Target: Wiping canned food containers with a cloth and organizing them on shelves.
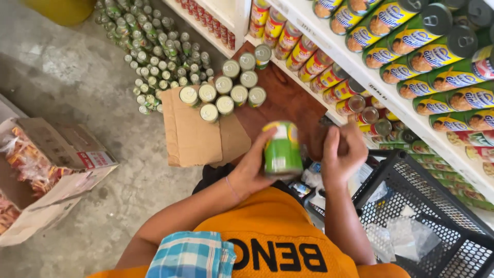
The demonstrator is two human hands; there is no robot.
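We look down at a grey concrete floor [62,77] with white shelves [360,67] running along our right, packed with rows of cans lying on their sides. A flat sheet of cardboard [193,136] lies on the floor ahead of us, its near edge just beyond our hands, and a cluster of upright cans [226,92] stands on its far end. Beyond that, a big group of small bottles [154,51] fills the floor towards the far side. An open carton [51,164] sits to our left, with bare floor between it and the cardboard. A black plastic basket [437,206] sits at our right, its rim near our right forearm.

Our left hand [252,167] reaches forward, wrist bent, fingers wrapped round a green can [282,149] held upright between both hands in front of our chest. Our right hand [342,154] is raised just beside it, fingers curled into a loose fist; we cannot tell whether it holds anything.
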